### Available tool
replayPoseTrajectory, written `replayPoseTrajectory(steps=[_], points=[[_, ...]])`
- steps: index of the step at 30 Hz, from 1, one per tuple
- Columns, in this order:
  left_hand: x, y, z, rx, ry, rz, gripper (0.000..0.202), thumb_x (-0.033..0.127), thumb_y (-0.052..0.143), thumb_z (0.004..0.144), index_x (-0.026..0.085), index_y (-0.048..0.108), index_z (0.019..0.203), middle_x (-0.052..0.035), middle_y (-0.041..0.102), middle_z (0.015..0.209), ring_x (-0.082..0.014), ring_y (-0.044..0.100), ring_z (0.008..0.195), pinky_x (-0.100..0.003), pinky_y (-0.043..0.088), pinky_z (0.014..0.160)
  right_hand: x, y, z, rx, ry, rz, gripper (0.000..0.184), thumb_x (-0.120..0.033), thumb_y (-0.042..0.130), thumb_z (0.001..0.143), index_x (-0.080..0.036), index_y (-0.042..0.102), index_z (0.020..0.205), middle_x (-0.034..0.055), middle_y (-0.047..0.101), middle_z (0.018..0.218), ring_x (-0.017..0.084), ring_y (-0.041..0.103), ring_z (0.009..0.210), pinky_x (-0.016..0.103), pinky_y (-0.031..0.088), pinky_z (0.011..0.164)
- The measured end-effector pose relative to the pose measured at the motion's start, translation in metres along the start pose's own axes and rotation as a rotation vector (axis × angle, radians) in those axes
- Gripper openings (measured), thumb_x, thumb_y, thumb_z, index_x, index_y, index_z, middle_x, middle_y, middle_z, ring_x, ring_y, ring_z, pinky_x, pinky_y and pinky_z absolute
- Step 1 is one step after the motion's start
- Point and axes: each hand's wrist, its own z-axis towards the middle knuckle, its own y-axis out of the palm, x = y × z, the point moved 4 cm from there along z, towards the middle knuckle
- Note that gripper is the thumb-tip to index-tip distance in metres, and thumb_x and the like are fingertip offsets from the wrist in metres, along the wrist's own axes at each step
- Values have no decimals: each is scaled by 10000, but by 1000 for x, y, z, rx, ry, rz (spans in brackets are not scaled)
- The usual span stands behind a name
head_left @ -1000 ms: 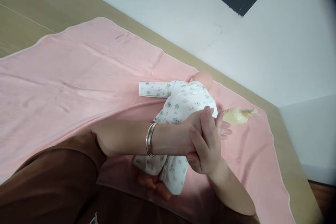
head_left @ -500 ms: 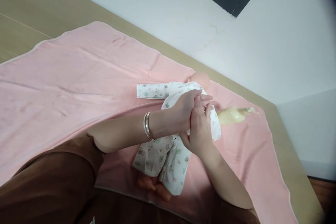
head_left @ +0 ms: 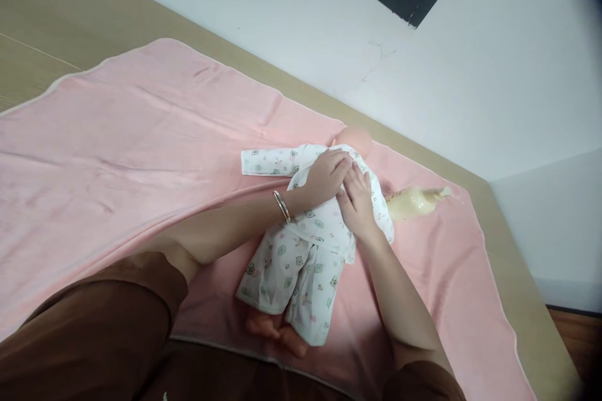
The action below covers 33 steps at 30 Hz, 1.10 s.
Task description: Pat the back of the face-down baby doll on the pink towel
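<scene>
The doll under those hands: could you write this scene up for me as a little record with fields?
Doll: in white printed clothes, lying on a pink blanket
Left hand: over the doll's upper body, apparently resting on it; bracelets at wrist
Right hand: likewise, close against the left
Nearby: pale yellow bottle, picture right
Underneath: wooden table

The doll (head_left: 311, 225) — in white printed clothes (head_left: 275, 270), one sleeve (head_left: 268, 162) outstretched — lies on a pink blanket (head_left: 141, 119).
</scene>
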Motion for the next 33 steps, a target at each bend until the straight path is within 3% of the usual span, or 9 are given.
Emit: replayPoseTrajectory(steps=[2,5,7,10,14,17,20,26,33], points=[[2,0,-1,-20,34,12,254,262,405,966,256,609,814,-58,716,1026,-249,641,1128,-436,490,1069,6,1,-1,41,160,31,567,-394,328,1026,-260,282,1576,78,302,1657,274,181,1565,646,153,1239],[2,-1,-2,-15,28,11,283,266,369,982,250,607,830,-68,708,1036,-246,640,1130,-442,489,1070,1,7,-7,87,306,6,635,-369,352,1004,-176,220,1594,154,175,1686,336,110,1572,674,197,1214],[0,-2,-3,3,19,-4,287,280,362,991,243,609,848,-73,704,1063,-243,639,1133,-443,492,1069,-14,11,-10,72,238,-68,648,-328,403,970,-154,264,1578,169,189,1679,381,65,1569,720,175,1196],[-5,-2,-4,17,-8,-22,284,292,373,994,247,615,852,-62,705,1082,-234,631,1152,-426,496,1069,-33,14,-12,-7,33,-160,592,-275,442,936,-156,400,1514,146,361,1618,377,113,1563,718,99,1216],[-7,-2,-4,10,-38,-33,261,278,397,976,250,624,850,-44,710,1080,-228,633,1140,-413,501,1058,-31,8,-6,-54,-64,-136,514,-304,440,947,-214,493,1450,75,498,1538,318,210,1549,664,73,1250],[-5,-2,-4,2,-41,-34,255,274,400,968,242,627,855,-47,713,1078,-231,633,1132,-411,498,1058,-18,4,-1,-53,-29,-92,505,-321,397,978,-269,460,1476,23,464,1570,293,191,1559,657,64,1253],[-4,-3,-4,-4,-35,-33,260,282,398,970,245,614,831,-42,713,1053,-227,629,1141,-396,493,1065,-9,2,0,-33,61,-69,547,-325,359,1000,-280,350,1544,17,337,1645,284,147,1571,652,90,1249],[-4,-3,-4,-11,-30,-36,257,251,414,957,252,595,774,-38,712,1044,-234,634,1144,-418,492,1064,-2,6,-3,57,251,-30,589,-379,351,1010,-257,269,1580,88,228,1682,308,125,1574,669,171,1223],[-5,-2,-3,-12,-12,-1,193,210,458,914,226,646,874,-44,715,1083,-218,640,1109,-390,498,1023,-5,6,-5,62,257,-58,594,-361,347,1004,-197,292,1572,123,213,1682,324,116,1573,644,168,1235]])
